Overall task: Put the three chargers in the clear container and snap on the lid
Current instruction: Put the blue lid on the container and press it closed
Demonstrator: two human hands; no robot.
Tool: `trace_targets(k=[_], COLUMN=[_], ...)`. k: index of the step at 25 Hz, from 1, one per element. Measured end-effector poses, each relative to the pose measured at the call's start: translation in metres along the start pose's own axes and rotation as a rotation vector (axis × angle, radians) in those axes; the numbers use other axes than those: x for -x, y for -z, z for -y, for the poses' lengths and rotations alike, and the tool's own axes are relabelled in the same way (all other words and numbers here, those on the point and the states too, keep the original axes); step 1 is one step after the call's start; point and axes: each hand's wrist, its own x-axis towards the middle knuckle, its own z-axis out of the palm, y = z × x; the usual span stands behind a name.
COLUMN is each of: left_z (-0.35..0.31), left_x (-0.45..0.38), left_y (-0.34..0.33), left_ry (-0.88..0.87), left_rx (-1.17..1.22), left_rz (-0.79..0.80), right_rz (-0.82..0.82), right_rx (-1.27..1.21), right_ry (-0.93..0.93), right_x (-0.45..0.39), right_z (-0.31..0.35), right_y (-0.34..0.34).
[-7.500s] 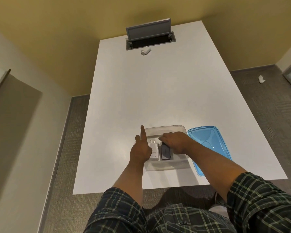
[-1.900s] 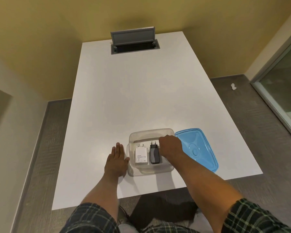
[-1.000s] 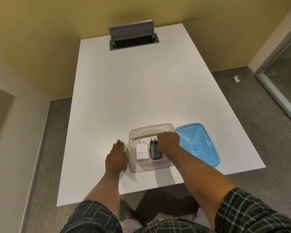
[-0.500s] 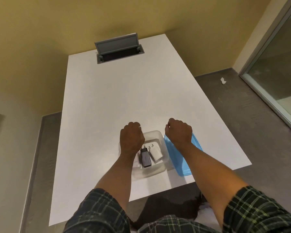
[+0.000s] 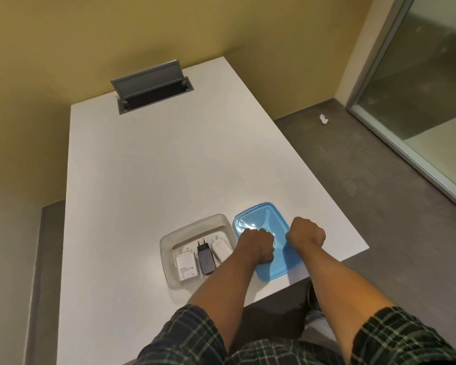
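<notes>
The clear container (image 5: 195, 223) stands near the front edge of the white table (image 5: 156, 167). Three chargers lie side by side in it: a white charger (image 5: 186, 267) on the left, a dark grey charger (image 5: 206, 260) in the middle and another white charger (image 5: 221, 248) on the right. Right of the container the blue lid (image 5: 263, 219) lies flat on the table. My left hand (image 5: 256, 246) is curled over the lid's left side. My right hand (image 5: 306, 234) is curled at its right edge. My fingertips are hidden.
A grey cable hatch (image 5: 153, 90) stands open at the table's far end. The table's right edge (image 5: 353, 246) runs just beyond my right hand. A glass door (image 5: 419, 101) and a paper scrap (image 5: 324, 119) on the floor lie to the right.
My hands have shifted right, from above the container to the two sides of the blue lid. The third charger now lies uncovered in the container.
</notes>
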Motion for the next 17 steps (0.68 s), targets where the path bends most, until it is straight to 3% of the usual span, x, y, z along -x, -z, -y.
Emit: trace_targets(k=[6, 10, 14, 17], left_z=[0.003, 0.007, 0.016, 0.032], left_x=[-0.007, -0.012, -0.008, -0.005], left_y=[-0.010, 0.003, 0.025, 0.050], left_ry=[0.032, 0.063, 0.150, 0.242], left_rx=[0.046, 0.259, 0.562, 0.724], left_rz=[0.136, 0.155, -0.019, -0.201], right_rz=[0.021, -0.017, -0.115, -0.205], right_rx=[-0.009, -0.127, -0.281, -0.419], right_ry=[0.031, 0.034, 0.146, 0.359], right_x=[-0.007, -0.011, -0.017, -0.015], right_z=[-0.001, 0.001, 0.007, 0.018], right_y=[-0.008, -0.003, 0.009, 0.026])
